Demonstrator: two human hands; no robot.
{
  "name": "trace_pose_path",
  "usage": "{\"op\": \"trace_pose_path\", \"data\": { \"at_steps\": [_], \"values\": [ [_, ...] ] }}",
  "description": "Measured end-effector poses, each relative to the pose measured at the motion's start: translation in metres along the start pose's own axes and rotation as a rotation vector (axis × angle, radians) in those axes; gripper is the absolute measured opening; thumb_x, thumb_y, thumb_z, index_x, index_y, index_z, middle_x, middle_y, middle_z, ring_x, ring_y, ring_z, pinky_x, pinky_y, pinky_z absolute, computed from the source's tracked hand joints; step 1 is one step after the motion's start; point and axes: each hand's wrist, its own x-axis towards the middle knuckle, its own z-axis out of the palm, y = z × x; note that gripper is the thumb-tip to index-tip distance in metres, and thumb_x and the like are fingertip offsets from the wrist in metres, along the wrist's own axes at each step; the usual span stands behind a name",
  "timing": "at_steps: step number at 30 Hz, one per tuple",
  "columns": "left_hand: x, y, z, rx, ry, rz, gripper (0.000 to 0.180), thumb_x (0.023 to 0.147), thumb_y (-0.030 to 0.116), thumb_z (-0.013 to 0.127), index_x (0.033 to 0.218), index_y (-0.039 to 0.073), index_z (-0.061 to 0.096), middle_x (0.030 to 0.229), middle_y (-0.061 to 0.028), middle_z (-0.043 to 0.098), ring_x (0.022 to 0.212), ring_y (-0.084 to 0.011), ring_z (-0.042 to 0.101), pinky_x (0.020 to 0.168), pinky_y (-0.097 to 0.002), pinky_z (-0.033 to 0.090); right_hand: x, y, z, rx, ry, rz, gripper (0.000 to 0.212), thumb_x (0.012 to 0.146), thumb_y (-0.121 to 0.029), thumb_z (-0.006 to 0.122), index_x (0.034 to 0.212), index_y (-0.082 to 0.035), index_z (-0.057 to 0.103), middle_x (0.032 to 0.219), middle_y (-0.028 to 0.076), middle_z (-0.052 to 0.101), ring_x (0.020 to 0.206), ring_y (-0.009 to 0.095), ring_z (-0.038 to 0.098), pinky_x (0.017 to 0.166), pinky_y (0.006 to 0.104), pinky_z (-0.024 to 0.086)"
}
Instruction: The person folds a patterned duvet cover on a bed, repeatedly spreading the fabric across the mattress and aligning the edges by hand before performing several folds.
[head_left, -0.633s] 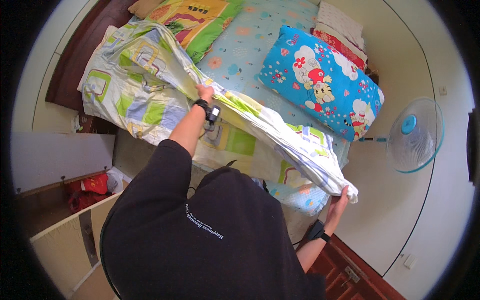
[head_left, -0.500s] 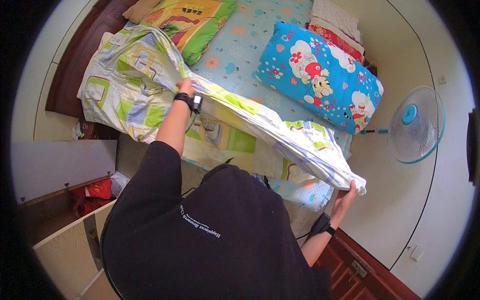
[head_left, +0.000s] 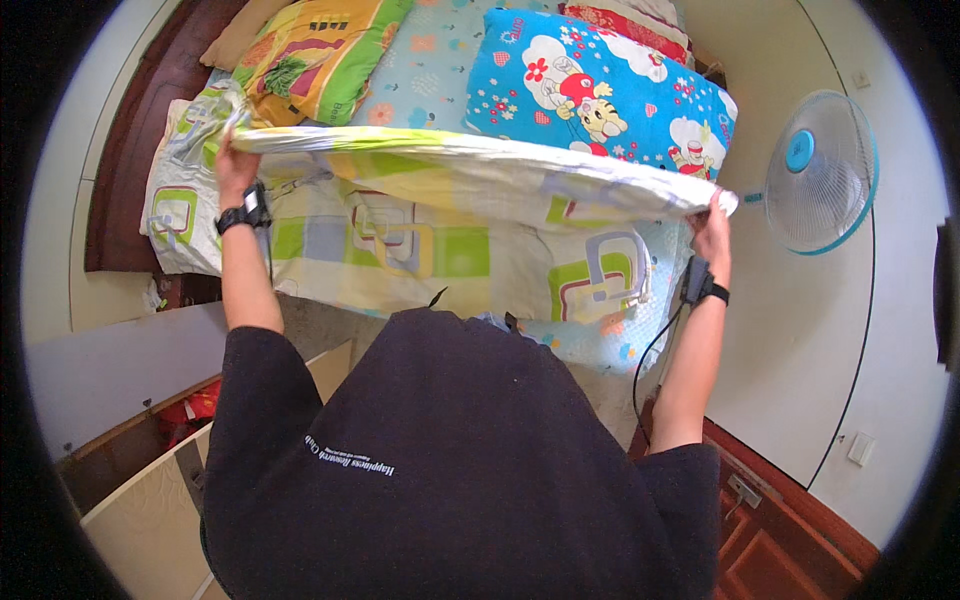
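Observation:
A patterned bed cover (head_left: 455,255), white with green, yellow and purple squares, stretches between my two hands across the near part of the bed. My left hand (head_left: 236,166) is closed on its upper edge at the left, beside a bunched part of the cloth. At the right, my right hand (head_left: 711,228) grips the other end of that edge by a rolled white corner. Between the hands the edge is raised and pulled fairly straight, while the lower part drapes over the bed's near side. Both wrists wear black straps with small devices.
On the light blue printed bed sheet (head_left: 425,80) lie a green and orange pillow (head_left: 318,58) and a blue cartoon-print pillow (head_left: 600,95). A fan (head_left: 822,172) stands to the right. An open drawer or box (head_left: 140,440) is at the lower left, a reddish-brown wooden door (head_left: 775,545) at the lower right.
My left hand has moved left along the cover, widening the span between the hands. My right hand has risen, lifting its corner. The edge now runs nearly level, and the view has shifted.

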Motion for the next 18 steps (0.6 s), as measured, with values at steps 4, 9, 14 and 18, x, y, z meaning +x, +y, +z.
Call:
{"op": "trace_pose_path", "data": {
  "at_steps": [4, 9, 14, 18],
  "values": [
    [-0.091, -0.009, 0.047, 0.137, 0.084, 0.22, 0.037, 0.085, 0.027, 0.037, 0.113, 0.003, 0.042, 0.114, -0.0136, 0.045, 0.106, -0.0254, 0.041, 0.092, -0.0404, 0.028, -0.039, -0.046, -0.01, 0.2, -0.136, -0.306, 0.049, 0.084, -0.042, 0.039, 0.106, 0.001, 0.045, 0.101, 0.007, 0.052, 0.09, 0.013, 0.049, 0.077, 0.0278, 0.039],
    [-0.204, -0.05, -0.027, 0.358, 0.476, -0.173, 0.033, 0.08, 0.026, 0.049, 0.105, 0.005, 0.047, 0.105, -0.006, 0.05, 0.089, -0.019, 0.048, 0.073, -0.0322, 0.04, -0.03, 0.037, -0.034, 0.334, -0.158, -0.231, 0.051, 0.085, -0.04, 0.036, 0.116, 0.0, 0.037, 0.118, 0.008, 0.041, 0.107, 0.018, 0.039, 0.091, 0.033, 0.03],
    [-0.25, -0.172, -0.086, 0.293, 0.781, -0.576, 0.03, 0.082, 0.027, 0.047, 0.103, 0.006, 0.049, 0.1, -0.0056, 0.054, 0.091, -0.0194, 0.05, 0.074, -0.0355, 0.042, 0.001, 0.256, -0.084, 0.209, 0.293, 0.48, 0.056, 0.076, -0.058, 0.039, 0.103, -0.009, 0.047, 0.099, 0.009, 0.052, 0.087, 0.019, 0.05, 0.071, 0.032, 0.04],
    [-0.241, -0.203, -0.054, 0.295, 0.949, -0.352, 0.029, 0.081, 0.019, 0.049, 0.102, -0.001, 0.047, 0.097, -0.0103, 0.055, 0.087, -0.0218, 0.053, 0.077, -0.0348, 0.043, 0.015, 0.298, -0.07, -0.281, 0.443, 0.37, 0.063, 0.071, -0.048, 0.05, 0.116, -0.007, 0.034, 0.108, 0.017, 0.045, 0.093, 0.03, 0.048, 0.075, 0.0371, 0.04]
  ]
}}
